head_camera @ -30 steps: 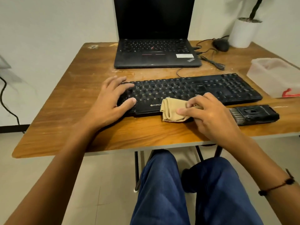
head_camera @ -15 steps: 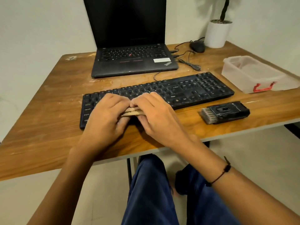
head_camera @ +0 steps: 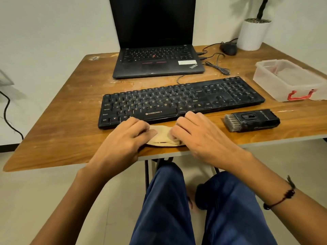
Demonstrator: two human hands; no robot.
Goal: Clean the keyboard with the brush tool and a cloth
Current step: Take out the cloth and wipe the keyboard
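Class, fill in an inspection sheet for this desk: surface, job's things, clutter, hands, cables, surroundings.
Surface: wooden table, scuffed and stained.
Job's things: black Zebronics keyboard; tan cloth at the table's front edge; brush tool lying right of the hands.
Clutter: open laptop, clear plastic box, mouse, white plant pot.
Hands: left hand and right hand both grip the cloth.
Cables: mouse cable beside the laptop; black wall cable at left.
Surroundings: white walls, tiled floor.

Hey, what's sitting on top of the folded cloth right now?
Both hands rest on the cloth at the table's near edge: the left hand on its left end, the right hand on its right. Only the middle shows; the covered ends cannot be seen.
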